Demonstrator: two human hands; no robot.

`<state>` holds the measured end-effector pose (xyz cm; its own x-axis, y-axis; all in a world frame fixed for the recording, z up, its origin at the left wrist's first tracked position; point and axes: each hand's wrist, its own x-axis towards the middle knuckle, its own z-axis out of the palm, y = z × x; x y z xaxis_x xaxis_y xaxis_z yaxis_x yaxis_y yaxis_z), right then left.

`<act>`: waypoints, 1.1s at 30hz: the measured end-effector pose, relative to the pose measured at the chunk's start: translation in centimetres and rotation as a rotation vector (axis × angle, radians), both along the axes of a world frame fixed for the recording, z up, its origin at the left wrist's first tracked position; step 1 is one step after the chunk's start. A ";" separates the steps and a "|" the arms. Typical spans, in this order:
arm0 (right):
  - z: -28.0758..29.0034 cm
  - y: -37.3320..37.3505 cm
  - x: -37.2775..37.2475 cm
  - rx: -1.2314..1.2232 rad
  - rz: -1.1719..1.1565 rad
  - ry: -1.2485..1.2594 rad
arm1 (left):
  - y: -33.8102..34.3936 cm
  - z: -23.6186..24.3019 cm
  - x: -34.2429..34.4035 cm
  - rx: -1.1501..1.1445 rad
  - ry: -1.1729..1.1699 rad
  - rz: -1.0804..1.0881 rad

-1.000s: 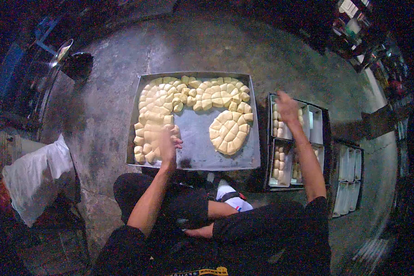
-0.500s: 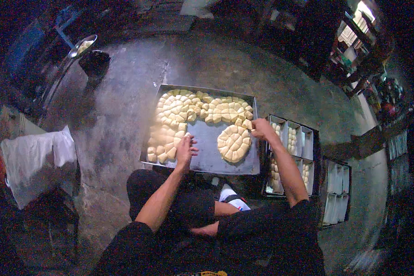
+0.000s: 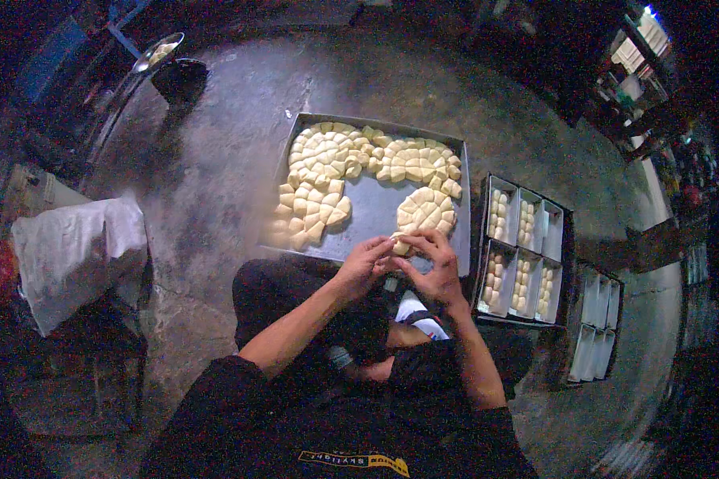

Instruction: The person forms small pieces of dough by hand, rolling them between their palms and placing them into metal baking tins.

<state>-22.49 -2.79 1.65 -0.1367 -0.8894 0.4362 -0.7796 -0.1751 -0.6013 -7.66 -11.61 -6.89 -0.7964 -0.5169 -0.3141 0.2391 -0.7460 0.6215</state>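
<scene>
My two hands meet over the near edge of a large metal tray (image 3: 373, 206). Between their fingertips is a small pale piece of dough (image 3: 401, 247). My right hand (image 3: 437, 269) curls its thumb and fingers round the piece, while my left hand (image 3: 363, 267) pinches at its left side. Just beyond them lies a round slab of dough (image 3: 425, 212) scored into segments. More cut dough (image 3: 327, 148) covers the tray's left and back parts, with a scored patch (image 3: 411, 158) at the back right. My fingers partly hide the held piece.
To the right of the tray stands a dark-framed set of rectangular baking tins (image 3: 550, 231), several holding rows of small dough balls. Farther right is another set of tins (image 3: 597, 311). A white cloth (image 3: 84, 259) drapes over something at left. A round metal bowl (image 3: 158, 53) stands far left.
Both hands have come together at the tray's near edge, the left moving right and the right moving inward and nearer. They now hold a dough piece between them. The view has shifted slightly.
</scene>
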 end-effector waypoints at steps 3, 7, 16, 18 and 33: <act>-1.6 0.4 0.4 0.176 -0.077 -0.202 | 0.6 0.1 -0.7 -0.058 -0.033 0.017; -2.0 0.8 -0.3 0.127 -0.160 -0.349 | 0.1 3.3 -0.6 0.051 -0.209 -0.096; -2.8 1.7 -0.2 0.220 0.019 -0.411 | -0.7 1.6 0.2 -0.241 -0.246 -0.057; -2.5 1.3 -0.2 0.328 -0.135 -0.713 | -0.3 2.0 -0.2 -0.363 -0.247 0.015; -2.3 1.5 -1.4 0.192 0.014 -0.148 | 0.5 1.9 -0.5 -0.385 -0.147 0.003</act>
<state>-23.90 -1.31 -0.63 -0.1733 -0.9564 0.2353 -0.6786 -0.0572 -0.7323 -8.14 -11.16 -5.03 -0.7558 -0.6209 -0.2078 0.1287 -0.4521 0.8826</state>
